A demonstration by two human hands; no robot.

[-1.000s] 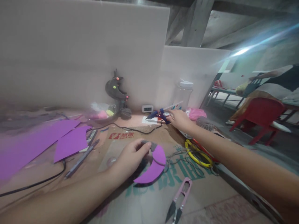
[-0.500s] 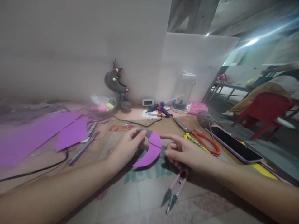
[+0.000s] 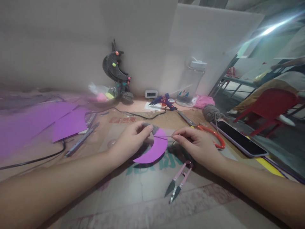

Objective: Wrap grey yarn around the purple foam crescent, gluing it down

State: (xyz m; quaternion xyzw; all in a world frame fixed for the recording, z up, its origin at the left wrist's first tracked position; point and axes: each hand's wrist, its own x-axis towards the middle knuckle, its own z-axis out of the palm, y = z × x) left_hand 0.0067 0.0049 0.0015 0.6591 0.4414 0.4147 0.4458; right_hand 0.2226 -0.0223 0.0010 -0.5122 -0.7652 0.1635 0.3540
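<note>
My left hand pinches the upper end of a purple paper crescent, where grey yarn is wound around it. From the crescent a strand of the yarn stretches across to my right hand, whose thumb and forefinger are closed on it. The crescent's pointed lower end hangs free above the table. Below my right hand lies a pair of pink-handled thread snips, blades toward me. Orange-handled scissors rest just behind that hand.
At the back stand a dark crescent ornament, a small clock, a glue gun and a clear jar. On the right are a yarn ball and a phone; on the left, purple sheets and a pen.
My right hand has gone from a pointing finger beside the crescent to a pinch slightly farther right, drawing the yarn strand taut. My left hand keeps its grip. The view has tilted slightly.
</note>
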